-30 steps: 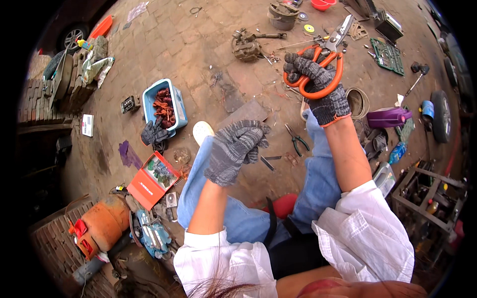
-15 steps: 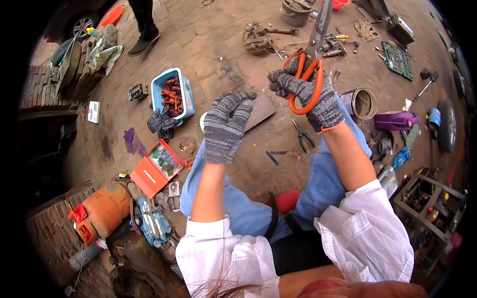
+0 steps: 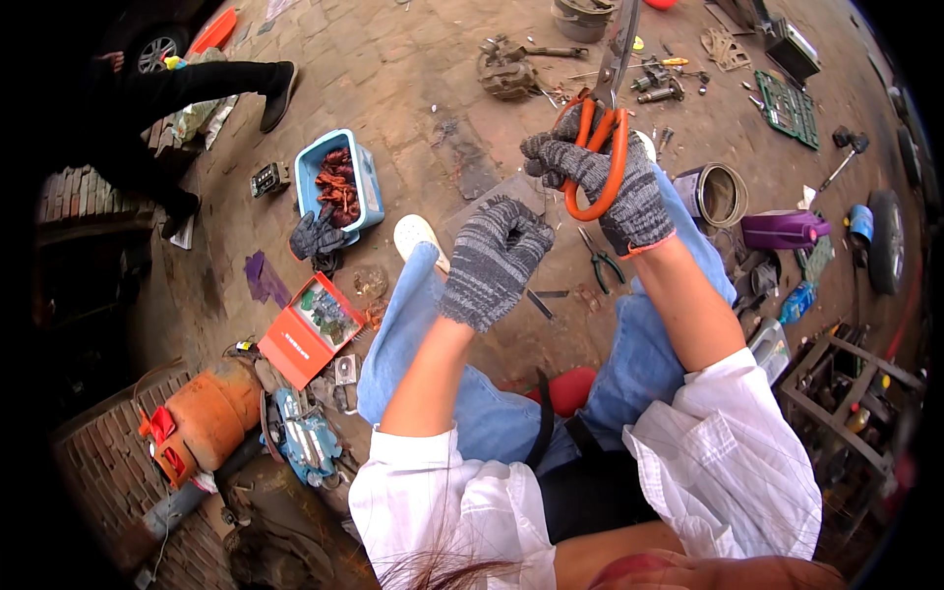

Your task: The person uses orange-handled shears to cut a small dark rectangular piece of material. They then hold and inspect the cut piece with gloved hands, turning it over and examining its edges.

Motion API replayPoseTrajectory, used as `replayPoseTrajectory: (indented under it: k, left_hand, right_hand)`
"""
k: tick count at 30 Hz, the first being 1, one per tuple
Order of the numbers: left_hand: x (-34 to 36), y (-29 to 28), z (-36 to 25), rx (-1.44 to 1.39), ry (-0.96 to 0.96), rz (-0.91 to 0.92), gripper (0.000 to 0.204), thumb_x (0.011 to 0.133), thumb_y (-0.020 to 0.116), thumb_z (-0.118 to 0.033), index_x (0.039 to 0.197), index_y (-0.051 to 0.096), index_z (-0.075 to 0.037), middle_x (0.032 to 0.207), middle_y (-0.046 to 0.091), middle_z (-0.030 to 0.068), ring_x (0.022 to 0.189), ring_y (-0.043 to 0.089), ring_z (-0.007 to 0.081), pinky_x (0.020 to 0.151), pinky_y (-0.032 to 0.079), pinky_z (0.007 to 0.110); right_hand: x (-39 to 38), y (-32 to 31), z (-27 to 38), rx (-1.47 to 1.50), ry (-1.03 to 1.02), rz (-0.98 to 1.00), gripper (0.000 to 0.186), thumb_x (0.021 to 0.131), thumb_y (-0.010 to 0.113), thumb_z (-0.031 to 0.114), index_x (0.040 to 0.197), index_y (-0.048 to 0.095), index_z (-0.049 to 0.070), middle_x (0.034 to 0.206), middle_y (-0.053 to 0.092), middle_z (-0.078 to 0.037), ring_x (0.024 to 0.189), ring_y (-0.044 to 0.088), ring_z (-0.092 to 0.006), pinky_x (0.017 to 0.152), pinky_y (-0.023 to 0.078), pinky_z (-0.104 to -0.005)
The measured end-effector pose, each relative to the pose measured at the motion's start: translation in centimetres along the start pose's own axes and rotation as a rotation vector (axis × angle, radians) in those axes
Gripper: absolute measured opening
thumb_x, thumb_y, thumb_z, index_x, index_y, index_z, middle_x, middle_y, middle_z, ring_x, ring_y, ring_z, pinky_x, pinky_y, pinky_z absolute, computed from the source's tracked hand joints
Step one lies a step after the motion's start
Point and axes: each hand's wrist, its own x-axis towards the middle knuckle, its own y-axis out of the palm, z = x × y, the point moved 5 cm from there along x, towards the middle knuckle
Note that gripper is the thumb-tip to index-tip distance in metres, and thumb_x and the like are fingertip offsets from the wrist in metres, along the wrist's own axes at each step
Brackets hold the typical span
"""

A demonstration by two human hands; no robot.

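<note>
Fingers [image 3: 551, 157] of the right hand [image 3: 610, 192], in a grey knitted work glove, are threaded through and clenched around the orange loop handles of a large pair of metal shears [image 3: 602, 128]. These shears are held up in front of the person, above the knees, blades pointing away toward the top of the view; the blades look closed or nearly so.

Left hand [image 3: 492, 261], gloved alike, hangs just below and to the left of the shears, apart from them — its fingers curled loosely inward, gripping nothing visible.

Under both hands lie the person's legs in light blue denim trousers [image 3: 433, 364], with a white shoe [image 3: 418, 236] at the left knee's far side. A flat grey metal sheet [image 3: 492, 192] rests on the brick paving [image 3: 413, 88] beneath the left hand. Small dark pliers [image 3: 598, 258] lie on the ground between the legs.

Further left: a light blue plastic tub [image 3: 366, 182] holding reddish scrap, a spare pair of grey gloves [image 3: 315, 236] touching its near end, and an open orange cardboard box [image 3: 307, 329]. An orange gas cylinder [image 3: 202, 418] lies on its side at lower left.

To the right — a round open metal tin [image 3: 720, 195], a purple plastic container [image 3: 782, 231] and a green circuit board [image 3: 787, 108]. Another person's dark-trousered leg [image 3: 197, 84] crosses the upper left.
</note>
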Motion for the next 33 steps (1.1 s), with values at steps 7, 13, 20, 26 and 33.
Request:
replayPoseTrajectory:
  k: [7,13,20,26,33]
  left_hand:
    - [-0.5,-1.2,3.5,0.124,-0.023,-0.070,0.006,0.073,0.061,-0.002,0.078,0.059,0.000,0.075,0.061,0.0059,0.069,0.056,0.0129,0.066,0.045,0.026]
    - [2.3,-4.9,13.3,0.252,-0.273,-0.311,0.018,0.072,0.064,-0.015,0.084,0.064,-0.001,0.078,0.065,0.0113,0.070,0.060,0.0180,0.066,0.046,0.029]
    - [5.0,3.0,29.8,0.648,-0.618,-0.163,0.024,0.070,0.061,-0.029,0.085,0.066,-0.010,0.084,0.063,0.0141,0.077,0.060,0.0297,0.071,0.046,0.038]
    - [5.7,7.0,32.7,0.747,-0.775,-0.266,0.027,0.069,0.060,-0.031,0.085,0.065,-0.009,0.092,0.060,0.0183,0.083,0.059,0.0319,0.074,0.046,0.039]
    - [5.0,7.9,32.4,0.737,-0.691,-0.465,0.022,0.072,0.062,-0.025,0.087,0.065,-0.009,0.097,0.058,0.0186,0.088,0.056,0.0319,0.076,0.045,0.039]
  right_hand:
    - [2.7,-3.5,-0.9,0.187,-0.209,-0.181,0.017,0.076,0.063,0.005,0.087,0.052,-0.002,0.087,0.062,-0.017,0.075,0.063,-0.0243,0.057,0.051,-0.0282]
    - [2.6,-5.7,-1.3,0.430,-0.099,-0.225,0.017,0.076,0.063,0.008,0.088,0.055,0.000,0.084,0.063,-0.014,0.071,0.063,-0.0205,0.055,0.051,-0.0272]
    - [0.7,-5.8,1.0,0.332,0.022,-0.297,0.019,0.072,0.064,0.004,0.087,0.054,-0.001,0.077,0.061,-0.014,0.068,0.062,-0.0224,0.055,0.051,-0.0294]
    - [0.1,-7.7,1.4,-0.028,0.148,-0.406,0.015,0.070,0.064,0.003,0.080,0.054,-0.001,0.070,0.060,-0.012,0.061,0.060,-0.0209,0.053,0.049,-0.0287]
    - [0.0,-7.6,1.7,0.130,0.199,-0.367,0.015,0.071,0.065,0.005,0.080,0.055,-0.001,0.070,0.059,-0.011,0.060,0.059,-0.0197,0.053,0.049,-0.0279]
